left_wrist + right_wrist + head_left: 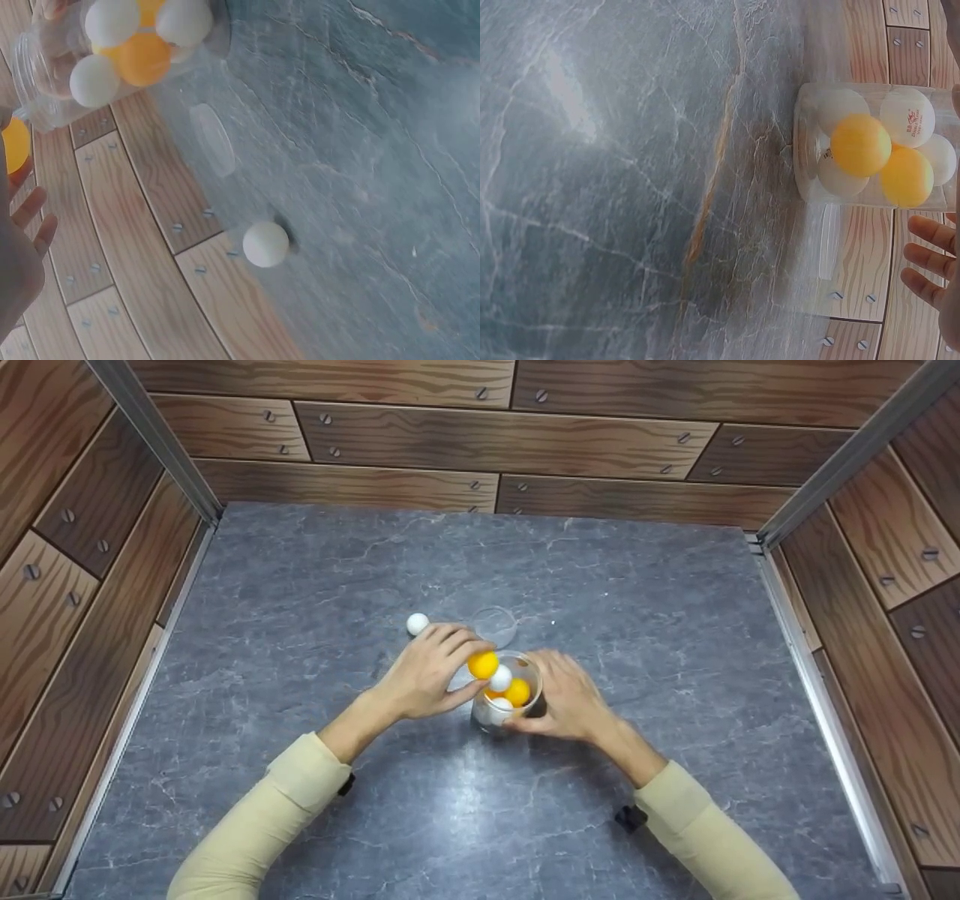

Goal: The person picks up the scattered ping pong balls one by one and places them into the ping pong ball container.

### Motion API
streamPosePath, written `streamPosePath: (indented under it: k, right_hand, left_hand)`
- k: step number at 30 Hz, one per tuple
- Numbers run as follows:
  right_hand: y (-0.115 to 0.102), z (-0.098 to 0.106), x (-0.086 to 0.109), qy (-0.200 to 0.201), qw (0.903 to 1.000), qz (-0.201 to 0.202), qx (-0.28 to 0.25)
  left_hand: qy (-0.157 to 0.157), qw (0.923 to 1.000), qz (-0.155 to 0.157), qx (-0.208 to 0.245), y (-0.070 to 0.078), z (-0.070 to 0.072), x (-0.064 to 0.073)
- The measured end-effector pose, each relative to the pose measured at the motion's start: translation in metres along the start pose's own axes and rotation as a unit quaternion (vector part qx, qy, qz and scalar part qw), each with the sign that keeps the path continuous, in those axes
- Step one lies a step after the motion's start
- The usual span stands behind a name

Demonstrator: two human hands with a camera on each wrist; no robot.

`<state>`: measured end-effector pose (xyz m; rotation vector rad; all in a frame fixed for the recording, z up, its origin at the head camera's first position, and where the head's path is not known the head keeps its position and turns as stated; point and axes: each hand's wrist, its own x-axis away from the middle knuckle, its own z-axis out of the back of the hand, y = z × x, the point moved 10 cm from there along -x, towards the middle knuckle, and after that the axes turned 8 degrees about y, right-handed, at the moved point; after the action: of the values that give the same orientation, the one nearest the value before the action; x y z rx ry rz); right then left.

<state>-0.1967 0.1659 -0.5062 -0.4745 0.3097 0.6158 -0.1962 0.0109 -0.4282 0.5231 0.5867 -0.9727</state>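
A clear plastic jar point(507, 718) stands upright on the table, holding several white and orange table tennis balls. In the left wrist view, white balls point(112, 22) and an orange ball point(144, 60) show through its wall. My left hand point(435, 671) pinches an orange table tennis ball point(483, 664) between thumb and fingers, at the jar's mouth. The right hand point(574, 697) grips the jar from the right side, thumb at the front and fingers toward the back. Beyond the left hand, a white ball point(418, 623) lies on the table.
A clear round lid point(494, 626) lies flat just behind the jar. The grey marble-patterned table point(360, 555) is bordered by wood-patterned panels point(420, 435) at the back and both sides, with metal rails point(817, 682) along the side edges.
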Motion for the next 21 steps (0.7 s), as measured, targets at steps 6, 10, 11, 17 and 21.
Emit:
streamPosePath:
  k: [6,10,11,17,21]
  right_hand:
    - [-0.001,0.001,0.001,0.003,1.0,0.003,0.004]
    - [-0.001,0.001,0.001,0.003,1.0,0.004,0.005]
    - [-0.001,0.001,0.001,0.002,1.0,0.003,0.005]
    - [-0.001,0.002,0.001,0.008,0.9999,0.009,0.011]
    - [-0.002,0.002,0.001,0.009,0.9998,0.011,0.012]
  left_hand:
    - [-0.007,0.9992,0.003,0.041,0.006,-0.007,-0.004]
    - [-0.009,0.9981,0.002,0.061,0.009,-0.011,-0.006]
    - [-0.011,0.9979,0.003,0.064,0.01,-0.013,-0.006]
    - [-0.03,0.9969,0.014,0.072,0.011,-0.02,-0.007]
    - [-0.045,0.9966,0.018,0.066,0.012,-0.026,-0.009]
